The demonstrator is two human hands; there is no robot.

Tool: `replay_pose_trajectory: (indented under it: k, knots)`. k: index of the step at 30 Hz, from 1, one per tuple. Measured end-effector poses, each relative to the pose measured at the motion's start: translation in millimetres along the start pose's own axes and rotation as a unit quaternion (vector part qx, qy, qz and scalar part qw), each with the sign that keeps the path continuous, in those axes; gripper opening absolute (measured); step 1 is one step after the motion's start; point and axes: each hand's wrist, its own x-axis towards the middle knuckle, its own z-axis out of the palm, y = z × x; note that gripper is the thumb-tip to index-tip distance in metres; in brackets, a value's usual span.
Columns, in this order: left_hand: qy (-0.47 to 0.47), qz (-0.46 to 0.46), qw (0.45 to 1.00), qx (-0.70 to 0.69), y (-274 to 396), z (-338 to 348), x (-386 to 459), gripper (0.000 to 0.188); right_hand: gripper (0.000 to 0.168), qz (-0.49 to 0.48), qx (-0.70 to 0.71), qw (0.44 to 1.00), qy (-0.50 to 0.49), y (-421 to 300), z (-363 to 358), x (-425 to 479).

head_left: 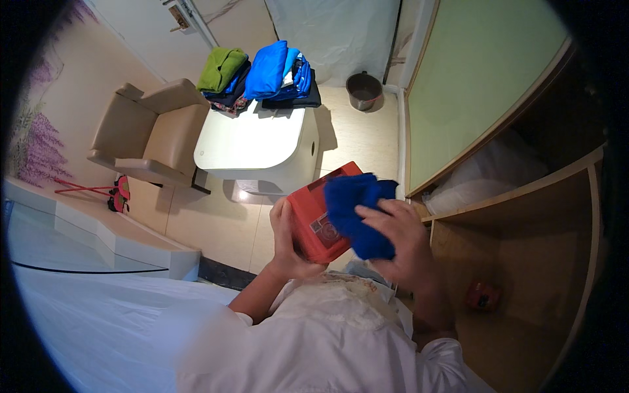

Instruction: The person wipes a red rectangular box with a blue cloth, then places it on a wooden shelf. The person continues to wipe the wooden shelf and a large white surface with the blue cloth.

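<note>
A red box point(305, 202), perhaps plastic, is held at its left side and near end by my left hand point(290, 245). It is tilted in front of my chest and bears a label on its near part. My right hand point(400, 236) grips a folded dark blue cloth point(356, 211), which overlaps the box's right side and hides part of it. Whether the cloth presses on the box or hovers just above it, I cannot tell. The right hand's thumb is partly hidden.
Folded clothes in blue point(268, 71) and green point(221, 69) are stacked on a white table point(250, 140). Left of it stands a beige armchair point(167, 132). A dark bucket point(364, 92) is on the floor. To my right, an open wooden cabinet point(467, 245) holds a small red object point(483, 295).
</note>
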Motion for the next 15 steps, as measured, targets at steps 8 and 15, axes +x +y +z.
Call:
replay_pose_trajectory:
  k: [8,15]
  knots:
    - [-0.013,0.018,0.999,-0.040,5.4,7.4,-1.0,0.128,0.058,0.028,0.028,0.998,0.044,-5.5,19.5,22.9]
    - [-0.029,0.010,0.999,-0.012,-0.2,-2.5,-5.7,0.123,0.049,0.076,-0.002,0.997,-0.003,1.3,-1.7,9.5]
